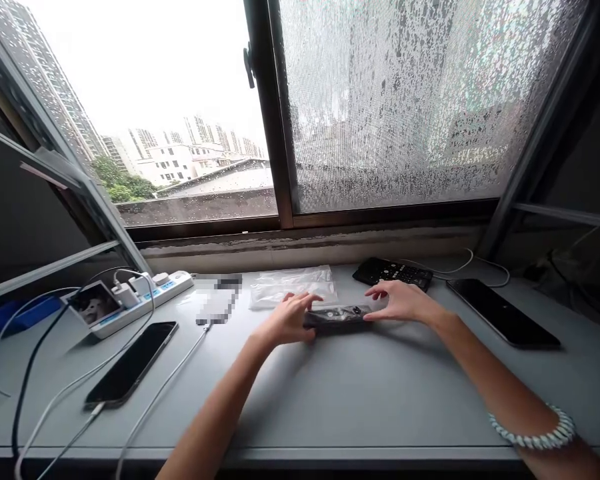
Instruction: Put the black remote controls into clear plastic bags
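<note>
With left hand [289, 319] and right hand [401, 301] fingers, I grip the remote control [337, 315] by its ends. The grey table [365, 400] sits below a rain-beaded window [380, 113].

Left end of black remote [337, 316] behind left hand [291, 320]

Remote [337, 315] on desk [360, 393] — plastic bag [290, 288] behind (phone [133, 363] leftward)

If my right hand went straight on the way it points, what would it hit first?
Your right hand would likely meet the long, black, remote-like device with small buttons first; your thumb seems at its end, though contact is unclear.
</note>
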`<state>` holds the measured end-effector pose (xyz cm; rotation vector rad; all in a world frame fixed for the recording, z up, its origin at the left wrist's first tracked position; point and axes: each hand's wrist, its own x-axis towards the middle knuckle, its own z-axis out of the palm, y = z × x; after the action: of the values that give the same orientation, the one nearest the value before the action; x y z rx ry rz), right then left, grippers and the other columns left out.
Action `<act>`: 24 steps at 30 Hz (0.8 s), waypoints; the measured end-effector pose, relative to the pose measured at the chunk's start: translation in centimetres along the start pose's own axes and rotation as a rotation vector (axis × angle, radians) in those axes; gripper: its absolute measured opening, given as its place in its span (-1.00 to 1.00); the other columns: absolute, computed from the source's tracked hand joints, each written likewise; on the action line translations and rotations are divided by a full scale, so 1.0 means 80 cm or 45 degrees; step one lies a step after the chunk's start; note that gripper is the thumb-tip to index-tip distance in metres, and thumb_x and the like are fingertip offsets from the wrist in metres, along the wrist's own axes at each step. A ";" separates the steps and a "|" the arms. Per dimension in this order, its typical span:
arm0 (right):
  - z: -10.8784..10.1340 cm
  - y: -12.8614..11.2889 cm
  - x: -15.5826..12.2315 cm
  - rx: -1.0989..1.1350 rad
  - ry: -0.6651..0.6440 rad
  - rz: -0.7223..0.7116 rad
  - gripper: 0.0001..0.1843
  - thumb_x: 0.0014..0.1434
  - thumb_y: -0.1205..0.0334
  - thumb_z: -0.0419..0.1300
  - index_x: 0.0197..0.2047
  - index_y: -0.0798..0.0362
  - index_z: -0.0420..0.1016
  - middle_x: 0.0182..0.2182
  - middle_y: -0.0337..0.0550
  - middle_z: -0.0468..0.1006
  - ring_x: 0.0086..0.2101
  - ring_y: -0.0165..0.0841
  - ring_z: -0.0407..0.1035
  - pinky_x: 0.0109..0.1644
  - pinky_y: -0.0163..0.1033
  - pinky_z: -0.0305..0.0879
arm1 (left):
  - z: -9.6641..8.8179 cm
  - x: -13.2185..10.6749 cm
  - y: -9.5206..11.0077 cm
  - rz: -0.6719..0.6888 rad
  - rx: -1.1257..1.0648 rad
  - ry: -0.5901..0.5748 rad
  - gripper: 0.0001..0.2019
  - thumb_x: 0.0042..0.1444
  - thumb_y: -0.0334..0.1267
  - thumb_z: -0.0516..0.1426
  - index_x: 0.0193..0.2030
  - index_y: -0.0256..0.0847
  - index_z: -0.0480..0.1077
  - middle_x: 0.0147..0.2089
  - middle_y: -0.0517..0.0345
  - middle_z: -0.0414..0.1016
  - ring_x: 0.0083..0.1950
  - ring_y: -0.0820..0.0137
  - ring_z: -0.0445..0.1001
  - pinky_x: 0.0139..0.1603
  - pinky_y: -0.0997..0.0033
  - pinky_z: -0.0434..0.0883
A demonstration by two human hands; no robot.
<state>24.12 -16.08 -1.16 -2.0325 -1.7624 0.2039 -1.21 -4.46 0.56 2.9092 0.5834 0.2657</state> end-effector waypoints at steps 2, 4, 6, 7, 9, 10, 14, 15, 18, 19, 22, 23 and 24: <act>-0.002 -0.001 0.000 -0.008 0.019 0.020 -0.43 -0.20 -0.29 0.19 -0.19 -0.12 0.53 -0.29 -0.21 0.55 -0.29 -0.26 0.40 -0.30 -0.28 0.18 | -0.005 -0.006 -0.005 -0.045 -0.004 -0.011 -0.43 -0.18 -0.30 0.15 0.07 -0.09 0.22 -0.18 0.17 0.35 -0.10 0.27 0.32 0.05 0.21 0.22; -0.005 0.000 0.000 -0.021 0.017 0.058 -0.52 -0.06 -0.26 0.09 -0.24 -0.12 0.54 -0.32 -0.21 0.55 -0.31 -0.28 0.40 -0.32 -0.28 0.16 | -0.005 -0.008 -0.006 -0.057 -0.006 -0.005 -0.47 -0.16 -0.25 0.16 0.04 -0.09 0.23 -0.15 0.16 0.33 -0.07 0.25 0.31 0.06 0.18 0.21; -0.009 0.003 0.000 -0.050 0.015 0.118 -0.58 0.08 -0.16 -0.01 -0.30 -0.11 0.55 -0.36 -0.22 0.56 -0.35 -0.31 0.40 -0.34 -0.27 0.14 | 0.001 -0.005 -0.001 -0.038 -0.015 0.032 -0.52 -0.09 -0.16 0.15 0.03 -0.10 0.23 -0.09 0.12 0.31 -0.02 0.24 0.30 0.09 0.15 0.18; -0.011 0.006 0.000 -0.068 0.014 0.149 -0.61 0.11 -0.10 -0.03 -0.32 -0.10 0.54 -0.37 -0.23 0.56 -0.37 -0.32 0.40 -0.34 -0.27 0.13 | 0.005 -0.002 0.003 -0.022 -0.017 0.057 -0.54 -0.05 -0.11 0.13 0.03 -0.10 0.23 -0.06 0.10 0.31 -0.01 0.24 0.29 0.10 0.14 0.18; -0.015 0.013 0.000 -0.098 -0.011 0.204 -0.67 0.09 -0.02 0.00 -0.35 -0.09 0.54 -0.38 -0.25 0.56 -0.38 -0.34 0.40 -0.34 -0.28 0.12 | 0.016 0.003 0.011 0.009 -0.003 0.101 -0.54 0.01 -0.04 0.10 0.05 -0.10 0.21 -0.02 0.07 0.30 0.02 0.22 0.29 0.10 0.14 0.18; -0.016 0.016 -0.001 -0.103 -0.038 0.224 -0.70 0.07 0.01 0.02 -0.37 -0.09 0.54 -0.39 -0.26 0.55 -0.38 -0.34 0.40 -0.34 -0.28 0.12 | 0.022 0.006 0.014 0.024 0.011 0.117 -0.54 0.02 -0.02 0.10 0.06 -0.10 0.20 -0.01 0.07 0.31 0.02 0.22 0.29 0.09 0.14 0.19; -0.017 0.026 -0.002 -0.061 -0.145 0.229 -0.77 -0.02 0.01 0.11 -0.44 -0.10 0.53 -0.41 -0.29 0.55 -0.39 -0.36 0.39 -0.36 -0.31 0.11 | 0.038 0.013 0.019 0.048 0.059 0.137 -0.55 0.06 -0.09 0.09 0.10 -0.09 0.18 -0.01 0.10 0.34 0.04 0.24 0.30 0.09 0.18 0.20; -0.017 0.027 -0.002 -0.040 -0.151 0.219 -0.77 -0.05 -0.02 0.13 -0.45 -0.10 0.53 -0.42 -0.30 0.55 -0.40 -0.36 0.39 -0.37 -0.31 0.11 | 0.040 0.014 0.019 0.046 0.066 0.139 -0.56 0.06 -0.12 0.09 0.09 -0.08 0.18 -0.01 0.11 0.34 0.02 0.25 0.31 0.10 0.19 0.20; -0.014 0.027 0.001 0.020 -0.097 0.211 -0.69 -0.12 -0.14 0.19 -0.46 -0.09 0.52 -0.48 -0.29 0.52 -0.43 -0.36 0.38 -0.38 -0.31 0.12 | 0.039 0.013 0.019 0.006 0.101 0.153 -0.49 -0.03 -0.20 0.13 0.11 -0.08 0.16 -0.03 0.12 0.34 -0.05 0.26 0.36 0.07 0.22 0.24; -0.013 0.026 0.002 0.039 -0.057 0.211 -0.66 -0.13 -0.17 0.20 -0.47 -0.08 0.51 -0.50 -0.29 0.51 -0.44 -0.36 0.37 -0.37 -0.31 0.12 | 0.037 0.012 0.020 -0.023 0.117 0.155 -0.44 -0.06 -0.22 0.14 0.13 -0.08 0.14 -0.03 0.11 0.32 -0.07 0.26 0.37 0.02 0.24 0.28; -0.008 0.020 0.006 0.129 0.072 0.161 -0.63 -0.16 -0.19 0.22 -0.51 -0.04 0.47 -0.44 -0.26 0.53 -0.42 -0.36 0.38 -0.35 -0.30 0.15 | 0.033 0.010 0.025 -0.121 0.164 0.150 -0.36 -0.13 -0.23 0.13 0.16 -0.06 0.09 0.01 0.09 0.26 -0.14 0.25 0.40 -0.18 0.30 0.37; -0.005 0.017 0.007 0.170 0.101 0.118 -0.62 -0.16 -0.19 0.22 -0.53 -0.02 0.46 -0.39 -0.24 0.53 -0.40 -0.35 0.38 -0.33 -0.29 0.17 | 0.031 0.009 0.026 -0.147 0.179 0.153 -0.37 -0.14 -0.23 0.11 0.16 -0.05 0.08 0.01 0.09 0.24 -0.15 0.25 0.40 -0.22 0.31 0.38; -0.002 0.013 0.009 0.214 0.120 0.063 -0.62 -0.16 -0.18 0.23 -0.54 -0.01 0.46 -0.34 -0.22 0.53 -0.38 -0.34 0.39 -0.30 -0.28 0.19 | 0.030 0.009 0.028 -0.166 0.193 0.160 -0.39 -0.14 -0.23 0.10 0.14 -0.06 0.09 0.01 0.09 0.24 -0.16 0.25 0.41 -0.25 0.31 0.38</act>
<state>25.28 -15.56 -1.32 -1.9350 -1.5841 0.2579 0.75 -6.52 -1.24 2.9977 0.8443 0.4058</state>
